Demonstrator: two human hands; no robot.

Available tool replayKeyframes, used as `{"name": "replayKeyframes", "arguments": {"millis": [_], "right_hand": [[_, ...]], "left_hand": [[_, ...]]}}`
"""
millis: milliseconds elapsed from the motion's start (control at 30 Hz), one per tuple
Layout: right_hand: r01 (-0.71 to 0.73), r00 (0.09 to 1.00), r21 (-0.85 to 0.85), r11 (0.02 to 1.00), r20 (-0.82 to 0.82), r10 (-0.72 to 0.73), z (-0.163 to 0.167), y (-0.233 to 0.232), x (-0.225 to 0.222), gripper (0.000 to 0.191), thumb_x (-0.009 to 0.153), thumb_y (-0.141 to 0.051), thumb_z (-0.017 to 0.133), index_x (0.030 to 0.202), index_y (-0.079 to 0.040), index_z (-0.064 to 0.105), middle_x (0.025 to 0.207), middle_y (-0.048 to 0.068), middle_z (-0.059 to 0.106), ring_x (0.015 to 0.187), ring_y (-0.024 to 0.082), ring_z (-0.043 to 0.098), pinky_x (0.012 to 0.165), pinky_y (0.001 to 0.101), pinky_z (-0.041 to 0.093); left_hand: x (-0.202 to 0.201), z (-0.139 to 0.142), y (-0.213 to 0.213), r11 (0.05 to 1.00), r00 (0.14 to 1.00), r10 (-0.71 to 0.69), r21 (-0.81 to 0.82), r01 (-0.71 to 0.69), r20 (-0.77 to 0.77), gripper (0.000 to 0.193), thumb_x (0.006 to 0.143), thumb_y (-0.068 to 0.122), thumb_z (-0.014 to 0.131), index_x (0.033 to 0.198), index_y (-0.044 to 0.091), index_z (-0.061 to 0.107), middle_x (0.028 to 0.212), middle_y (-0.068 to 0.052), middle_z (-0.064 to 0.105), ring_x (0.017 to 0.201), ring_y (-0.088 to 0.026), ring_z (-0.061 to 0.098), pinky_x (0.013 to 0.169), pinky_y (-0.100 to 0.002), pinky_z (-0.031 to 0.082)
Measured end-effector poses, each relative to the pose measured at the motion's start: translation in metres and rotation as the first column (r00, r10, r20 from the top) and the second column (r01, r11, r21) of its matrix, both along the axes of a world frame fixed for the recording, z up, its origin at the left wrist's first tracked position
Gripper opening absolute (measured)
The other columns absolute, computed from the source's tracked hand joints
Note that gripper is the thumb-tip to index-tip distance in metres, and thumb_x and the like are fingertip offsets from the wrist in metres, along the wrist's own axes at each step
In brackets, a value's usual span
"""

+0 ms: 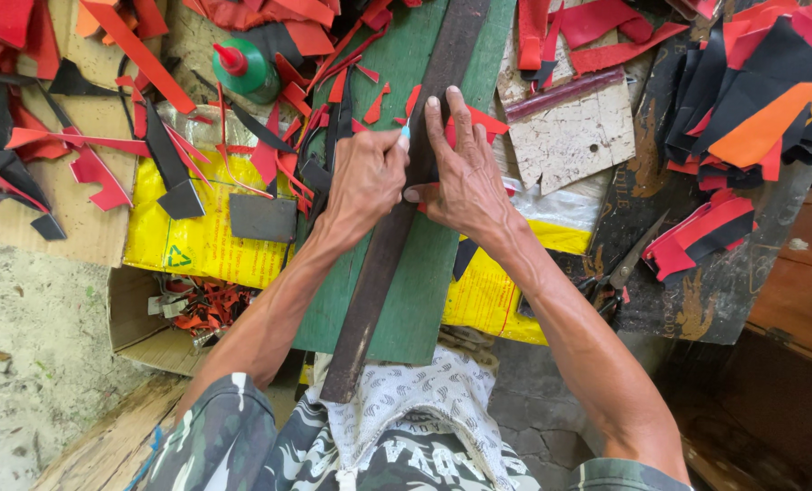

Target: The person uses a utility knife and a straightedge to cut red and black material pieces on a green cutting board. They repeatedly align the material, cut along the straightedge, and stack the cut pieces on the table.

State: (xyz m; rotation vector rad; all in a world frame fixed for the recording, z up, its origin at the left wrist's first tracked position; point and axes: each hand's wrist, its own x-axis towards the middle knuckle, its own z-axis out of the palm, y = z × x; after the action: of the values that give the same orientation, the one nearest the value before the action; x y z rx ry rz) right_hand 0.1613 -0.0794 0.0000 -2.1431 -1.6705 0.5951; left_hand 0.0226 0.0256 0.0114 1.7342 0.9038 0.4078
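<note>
The left hand [367, 177] was clenched on a small blade [406, 131] against the dark strip [397, 227], which lay along the green board [424, 282]. The right hand [465, 173] pressed flat on the strip, fingers beside the blade; a slip could have nicked them.

Bare forearms; camouflage trousers [215, 445] and a white patterned cloth [424, 400].

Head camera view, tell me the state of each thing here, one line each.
Left hand: closed around a small blade tool with a light blue tip.
Right hand: fingers flat, pressing on the dark strip.
Dark strip: lying along the green board.
Glue bottle: red cap on.
Scissors: lying unheld.
</note>
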Motion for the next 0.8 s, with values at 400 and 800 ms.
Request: {"name": "replayKeyframes", "arguments": {"millis": [400,800], "right_hand": [[-0.017,0.999,0.038,0.999,0.036,0.016,-0.002,-0.001,-0.002,0.125,0.060,-0.028,0.097,0.158,0.001,0.026,0.161,0.030,0.018,0.126,0.057,0.045,0.106,0.0582,0.042],[-0.009,1.000,-0.019,1.000,0.022,0.009,-0.002,0.000,-0.003,0.123,0.062,-0.028,0.095,0.159,0.002,0.025,0.162,0.032,0.017,0.126,0.056,0.047,0.106,0.0579,0.042]], "left_hand": [[-0.030,0.015,-0.023,0.996,1.000,0.019,-0.088,-0.020,-0.016,0.032,0.104,0.015,0.056,0.078,-0.003,0.063,0.050,-0.006,0.052,0.043,-0.012,0.057,0.041,-0.032,0.043],[-0.058,0.011,-0.046,0.999,0.996,0.020,0.037,-0.017,-0.087,0.019,0.100,0.012,0.060,0.096,-0.005,0.067,0.069,-0.022,0.059,0.053,-0.028,0.060,0.052,-0.041,0.043]]}}
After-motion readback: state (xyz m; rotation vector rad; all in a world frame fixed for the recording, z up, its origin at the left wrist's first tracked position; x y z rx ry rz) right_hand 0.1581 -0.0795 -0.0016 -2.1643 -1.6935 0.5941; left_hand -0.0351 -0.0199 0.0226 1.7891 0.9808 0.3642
